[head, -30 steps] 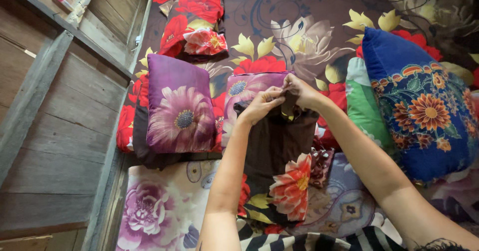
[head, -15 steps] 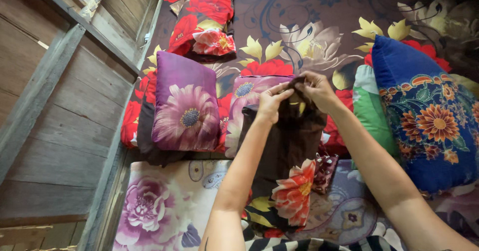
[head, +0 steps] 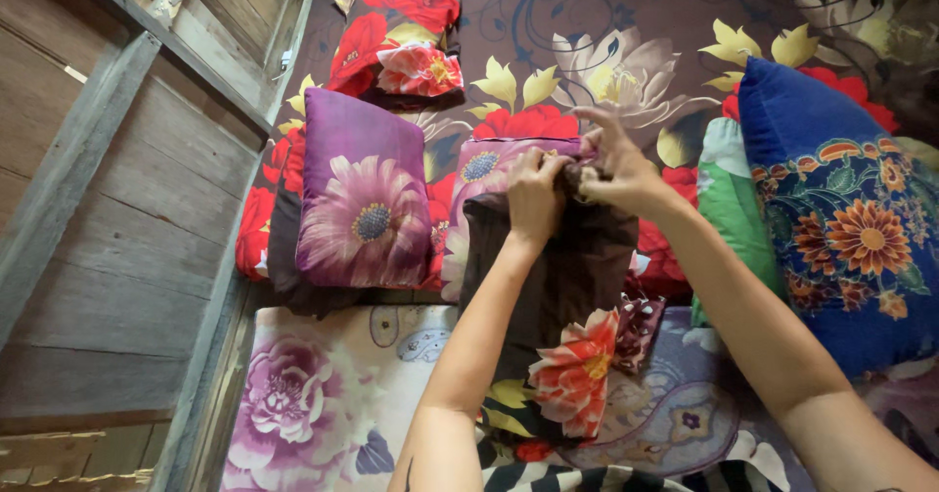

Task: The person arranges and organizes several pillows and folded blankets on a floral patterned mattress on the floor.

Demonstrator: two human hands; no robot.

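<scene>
At the lower middle of the frame both forearms reach up over a pale floral blanket (head: 323,404) to a dark brown pillow with a red flower print (head: 558,296), which lies lengthwise at centre frame on the bed. The left hand (head: 534,197) is clenched on the bunched cloth at the pillow's far end, and the right hand (head: 618,171) pinches the same gathered edge just beside it. To do this well, I judge both grips should stay close together, drawing the cloth evenly. Beyond, a purple flowered cushion (head: 360,203) sits centre left, a blue flowered cushion (head: 841,208) at right, against the brown floral bedsheet (head: 606,22).
</scene>
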